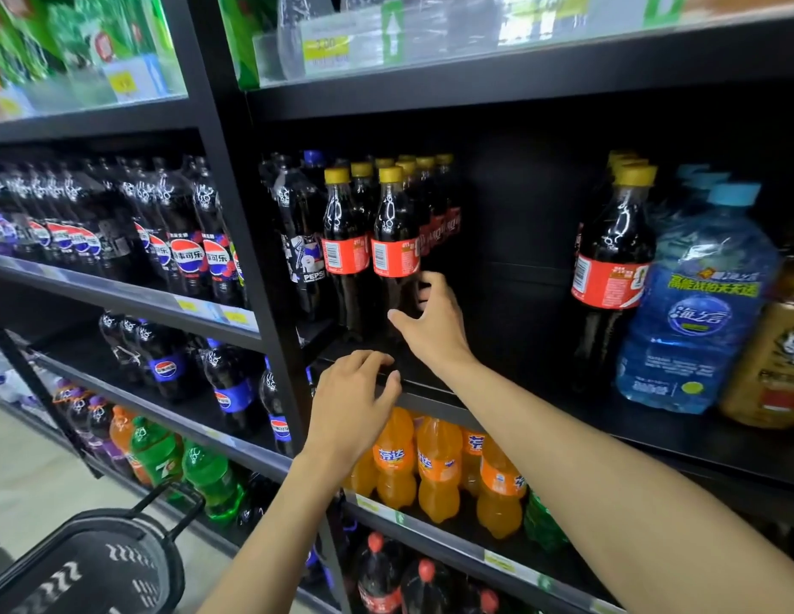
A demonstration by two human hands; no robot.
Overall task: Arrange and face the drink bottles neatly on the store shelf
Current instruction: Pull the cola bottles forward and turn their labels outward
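Nearest to us, down at 7 o'clock, is a black basket (98,565). It is not part of this step.

Next comes our left hand (351,401), just below the middle. Its fingers (373,361) are bent and close together on the front edge of the shelf (497,347). We cannot tell if they grip the edge or only rest there. It holds no bottle.

A bit farther in, at 1 o'clock from the left hand, is our right hand (430,321). Its thumb lies across the low front of the front cola bottle (393,254), and its fingers curl round the right side. So this hand is wrapped round that bottle.

The bottle stands up straight near the shelf's front, just beside its twin bottle (344,250) at 9 o'clock. More yellow-cap bottles line up behind them. A big cola bottle (612,277) stands well apart at 3 o'clock.

We think we are in the middle of facing this one bottle. Its bar code points at us, so the name side is turned away. Next we likely need a small twist, keeping it upright and level with its twin.
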